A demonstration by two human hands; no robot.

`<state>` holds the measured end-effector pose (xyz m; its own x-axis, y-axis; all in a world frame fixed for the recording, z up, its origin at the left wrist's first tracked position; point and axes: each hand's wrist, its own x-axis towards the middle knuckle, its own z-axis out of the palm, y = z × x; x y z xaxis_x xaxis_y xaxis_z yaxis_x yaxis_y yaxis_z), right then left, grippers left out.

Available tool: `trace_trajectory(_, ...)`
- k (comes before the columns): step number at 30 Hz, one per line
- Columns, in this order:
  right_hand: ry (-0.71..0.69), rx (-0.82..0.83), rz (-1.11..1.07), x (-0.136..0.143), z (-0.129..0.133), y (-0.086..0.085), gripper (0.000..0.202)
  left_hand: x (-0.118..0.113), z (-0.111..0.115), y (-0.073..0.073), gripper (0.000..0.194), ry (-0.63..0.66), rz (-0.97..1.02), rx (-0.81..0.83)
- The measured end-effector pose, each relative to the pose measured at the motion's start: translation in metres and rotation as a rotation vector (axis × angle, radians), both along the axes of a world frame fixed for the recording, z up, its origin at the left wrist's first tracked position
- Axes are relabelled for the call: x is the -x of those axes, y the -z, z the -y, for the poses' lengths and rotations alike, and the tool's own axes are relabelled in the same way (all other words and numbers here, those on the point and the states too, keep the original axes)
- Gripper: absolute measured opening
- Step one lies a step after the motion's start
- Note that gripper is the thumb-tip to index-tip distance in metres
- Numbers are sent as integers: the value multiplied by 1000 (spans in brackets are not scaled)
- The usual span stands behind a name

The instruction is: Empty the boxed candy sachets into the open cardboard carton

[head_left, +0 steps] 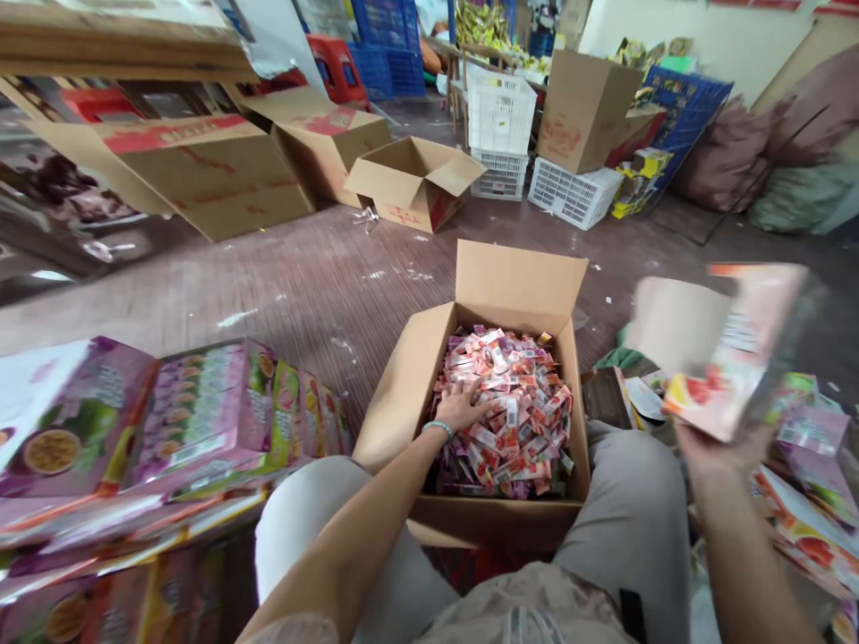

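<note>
Between the knees stands an open cardboard box (516, 277), filled with small pink, red and purple printed packets (514, 420). My left hand (461, 407), with a bracelet at the wrist, rests on the packets at the left of the pile, its fingers spread. On the right, my right hand (725, 447) holds up an opened pink printed carton (744, 349), blurred by motion, with a flap sticking out to its left. The right hand's fingers are partly hidden by the carton.
Purple and green printed cartons (201, 402) are stacked at the left. More printed cartons (812, 438) lie at the right. Beyond the floor stand open cardboard boxes (395, 183), white crates (500, 107) and large sacks (725, 156). A wooden table (121, 49) edges the upper left.
</note>
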<state>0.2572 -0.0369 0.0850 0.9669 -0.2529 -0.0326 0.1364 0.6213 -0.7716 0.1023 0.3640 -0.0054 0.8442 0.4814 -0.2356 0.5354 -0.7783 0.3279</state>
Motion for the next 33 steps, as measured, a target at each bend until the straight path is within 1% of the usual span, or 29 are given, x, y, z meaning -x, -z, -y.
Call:
trace_trajectory(1,20,20,9,2,28,-1,64,1,7,2,87,60,-74,-5)
trace_trajectory(2,22,46,-12,7,49,-2,70,2,14,4,88,121,-133,-7)
trace_trajectory(3,17,70,-30,14,62,-2,77,4,22,5,89,172,-171,-9)
trace_trajectory(4,-8,92,-51,23,63,-1,83,6,30,6,88,217,-194,-15)
trace_trajectory(5,-47,113,-61,33,54,1,89,9,37,7,86,259,-210,-20)
trace_trajectory(6,-100,144,-51,43,35,4,91,13,43,8,83,295,-225,-25)
trace_trajectory(7,-169,195,-33,53,8,7,88,17,47,9,80,324,-239,-29)
trace_trajectory(8,-276,283,5,61,-24,10,85,22,50,9,77,347,-255,-37)
trace_trajectory(9,-399,415,81,69,-59,13,83,27,51,9,75,357,-271,-46)
trace_trajectory(10,-526,589,187,76,-92,17,77,33,51,8,74,354,-286,-55)
trace_trajectory(12,-769,1009,499,91,-146,29,64,44,49,4,76,325,-306,-56)
trace_trajectory(13,-871,1228,643,100,-163,37,58,50,49,1,78,309,-308,-44)
trace_trajectory(14,-969,1435,749,109,-173,48,54,56,48,-2,79,295,-305,-23)
trace_trajectory(15,-1062,1621,802,116,-177,59,53,60,47,-6,78,282,-299,3)
trace_trajectory(16,-1151,1782,806,121,-177,72,53,64,45,-11,74,271,-292,31)
trace_trajectory(17,-1241,1902,757,123,-173,85,54,67,42,-17,69,260,-291,58)
trace_trajectory(19,-1318,2008,713,118,-167,106,54,73,27,-33,59,205,-235,80)
trace_trajectory(20,-1333,2013,724,113,-166,113,55,78,15,-45,59,135,-154,41)
trace_trajectory(21,-1334,1997,746,108,-166,118,55,84,1,-58,60,35,-42,-39)
trace_trajectory(23,-1323,1940,784,103,-169,120,56,103,-35,-89,65,-249,211,-295)
trace_trajectory(24,-1310,1912,796,102,-172,119,56,115,-56,-105,66,-397,290,-418)
trace_trajectory(25,-1293,1893,802,103,-174,118,57,130,-78,-120,67,-543,321,-499)
trace_trajectory(26,-1279,1882,802,104,-176,118,57,145,-100,-132,72,-684,298,-523)
trace_trajectory(27,-1272,1872,807,105,-177,120,57,162,-121,-141,80,-814,252,-504)
trace_trajectory(28,-1273,1863,821,107,-178,122,57,178,-141,-146,90,-900,216,-471)
trace_trajectory(29,-1281,1861,835,108,-179,125,57,194,-158,-146,98,-953,196,-437)
trace_trajectory(30,-1294,1869,845,109,-179,129,58,208,-173,-142,103,-978,203,-410)
trace_trajectory(31,-1306,1880,853,109,-179,132,58,219,-184,-134,105,-977,232,-387)
trace_trajectory(33,-1323,1916,848,109,-179,135,61,233,-197,-111,101,-983,288,-316)
